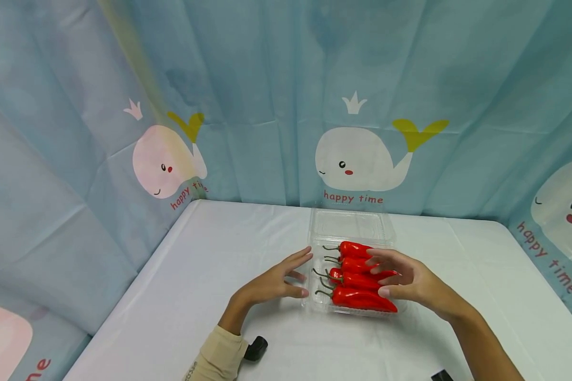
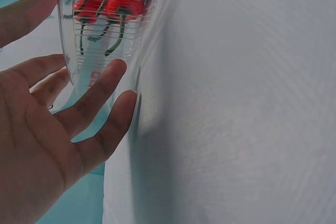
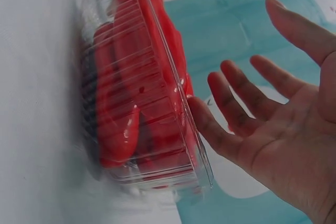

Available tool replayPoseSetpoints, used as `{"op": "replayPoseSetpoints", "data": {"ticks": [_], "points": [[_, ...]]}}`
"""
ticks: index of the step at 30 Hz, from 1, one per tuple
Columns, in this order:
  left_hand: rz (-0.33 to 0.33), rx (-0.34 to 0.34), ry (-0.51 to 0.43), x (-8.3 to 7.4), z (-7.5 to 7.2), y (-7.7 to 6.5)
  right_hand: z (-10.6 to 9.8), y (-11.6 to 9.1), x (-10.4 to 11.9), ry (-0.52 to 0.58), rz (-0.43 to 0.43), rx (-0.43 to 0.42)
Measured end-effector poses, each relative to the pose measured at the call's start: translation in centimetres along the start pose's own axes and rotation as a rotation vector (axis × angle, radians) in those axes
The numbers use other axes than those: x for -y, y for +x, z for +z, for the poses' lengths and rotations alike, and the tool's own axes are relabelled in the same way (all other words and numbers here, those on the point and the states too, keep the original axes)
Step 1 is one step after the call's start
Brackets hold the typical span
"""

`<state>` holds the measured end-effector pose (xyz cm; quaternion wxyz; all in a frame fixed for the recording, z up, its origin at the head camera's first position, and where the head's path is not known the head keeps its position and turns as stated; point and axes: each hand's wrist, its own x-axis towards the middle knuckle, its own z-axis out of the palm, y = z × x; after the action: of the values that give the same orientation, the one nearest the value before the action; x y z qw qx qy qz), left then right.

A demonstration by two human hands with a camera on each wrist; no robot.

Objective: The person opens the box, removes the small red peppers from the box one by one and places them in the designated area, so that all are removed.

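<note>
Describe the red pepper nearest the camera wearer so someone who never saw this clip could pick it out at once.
On the white table, find the open clear plastic box, its lid folded back towards the whale-print curtain. Inside, glossy red peppers lie one behind another. The front pepper lies along the box's near edge, with no other pepper nearer the wearer.

My left hand (image 2: pixel 37 135), palm in view at eight o'clock, spreads its fingers (image 2: pixel 100 90) at the edge of a clear plastic box (image 2: pixel 67 51) at eleven o'clock; whether my fingertips touch it cannot be told. Red peppers (image 2: pixel 123 3) crowd inside, their green stems (image 2: pixel 122 34) pointing mostly toward six o'clock behind the ribbed wall. A white table (image 2: pixel 241 103) spans three o'clock, a shadow (image 2: pixel 152 166) falls at six, and blue cloth (image 2: pixel 79 198) hangs at seven.
</note>
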<state>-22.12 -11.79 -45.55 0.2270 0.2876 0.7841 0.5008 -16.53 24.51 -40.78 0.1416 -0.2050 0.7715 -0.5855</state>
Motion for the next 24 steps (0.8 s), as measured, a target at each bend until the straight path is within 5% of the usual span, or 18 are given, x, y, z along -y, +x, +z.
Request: {"op": "replayPoseSetpoints", "data": {"ticks": [24], "points": [[0.004,0.004,0.006,0.08,-0.11,-0.01,0.61,0.06,-0.76,-0.059,0.015,0.065]]}}
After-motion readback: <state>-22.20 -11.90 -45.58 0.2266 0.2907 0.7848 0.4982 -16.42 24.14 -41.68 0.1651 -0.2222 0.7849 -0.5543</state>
